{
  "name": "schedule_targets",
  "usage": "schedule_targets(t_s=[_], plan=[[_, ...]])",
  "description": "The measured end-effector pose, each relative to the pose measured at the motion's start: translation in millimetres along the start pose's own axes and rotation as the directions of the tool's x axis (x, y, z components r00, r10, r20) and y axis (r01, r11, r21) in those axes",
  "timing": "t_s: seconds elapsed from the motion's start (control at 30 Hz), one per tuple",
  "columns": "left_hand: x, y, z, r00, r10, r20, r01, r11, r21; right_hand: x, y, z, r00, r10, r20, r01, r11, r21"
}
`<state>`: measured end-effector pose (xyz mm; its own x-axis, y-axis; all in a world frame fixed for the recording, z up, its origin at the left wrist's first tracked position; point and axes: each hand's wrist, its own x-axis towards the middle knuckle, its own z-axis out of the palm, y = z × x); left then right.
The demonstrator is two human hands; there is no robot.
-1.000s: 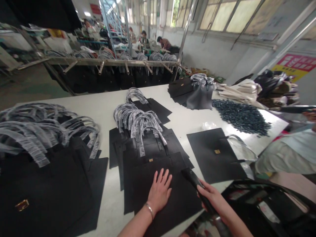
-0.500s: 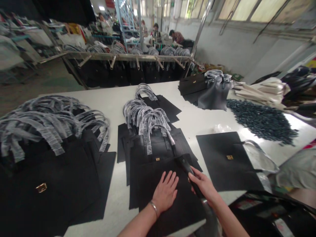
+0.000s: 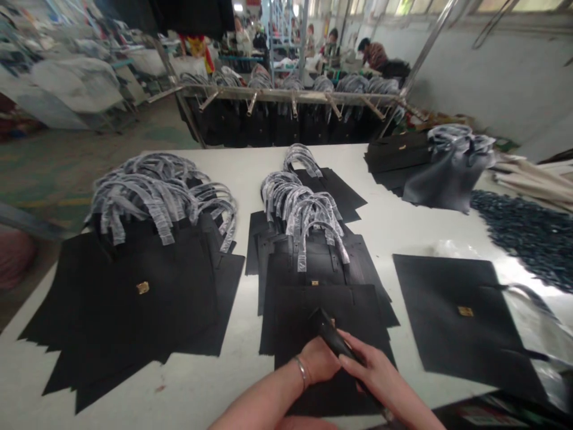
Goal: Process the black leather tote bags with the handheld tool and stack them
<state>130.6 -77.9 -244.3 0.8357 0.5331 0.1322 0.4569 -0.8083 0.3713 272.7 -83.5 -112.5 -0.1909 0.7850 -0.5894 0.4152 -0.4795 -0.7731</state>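
My right hand [image 3: 369, 367] is closed around a black hand-held tool [image 3: 338, 340] with a long handle and a blunt wider head. The tool slants up and left, its head over the top black bag panel [image 3: 326, 298] of the middle stack. Next to the tool head a small gold spot shows. My left hand [image 3: 319, 361], a bangle on its wrist, is low over the same panel, against or just behind the tool; its fingers are hidden. Above them lie plastic-wrapped handles [image 3: 298, 209] and a gold clasp [image 3: 314, 283].
Left on the white table [image 3: 192, 382] is a stack of black bag panels [image 3: 179, 298] with wrapped handles. At right lie one panel [image 3: 447, 310], a pile of small dark pieces [image 3: 528, 227] and more bags [image 3: 441, 179]. A metal rack [image 3: 286, 95] stands behind; people work beyond.
My view has swung left. My left hand has gone from lying flat with spread fingers to beside the tool, fingers hidden. The tool head has moved down the panel, closer to my left hand.
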Motion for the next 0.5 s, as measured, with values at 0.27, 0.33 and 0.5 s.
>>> schedule_targets(t_s=[0.27, 0.33, 0.5], plan=[[-0.8, -0.2, 7.6, 0.997, -0.037, 0.062, 0.039, 0.999, -0.031, 29.0, -4.5, 20.3, 0.995, -0.085, 0.042, 0.088, 0.994, -0.064], [-2.1, -0.7, 13.8, 0.995, -0.057, 0.084, 0.06, 0.998, -0.031, 37.3, -12.7, 26.8, 0.989, -0.15, 0.01, 0.15, 0.987, -0.049], [-4.9, -0.6, 14.5, 0.992, -0.115, 0.055, 0.116, 0.993, -0.014, 51.9, -37.1, 45.0, 0.973, -0.219, -0.07, 0.219, 0.976, -0.011]])
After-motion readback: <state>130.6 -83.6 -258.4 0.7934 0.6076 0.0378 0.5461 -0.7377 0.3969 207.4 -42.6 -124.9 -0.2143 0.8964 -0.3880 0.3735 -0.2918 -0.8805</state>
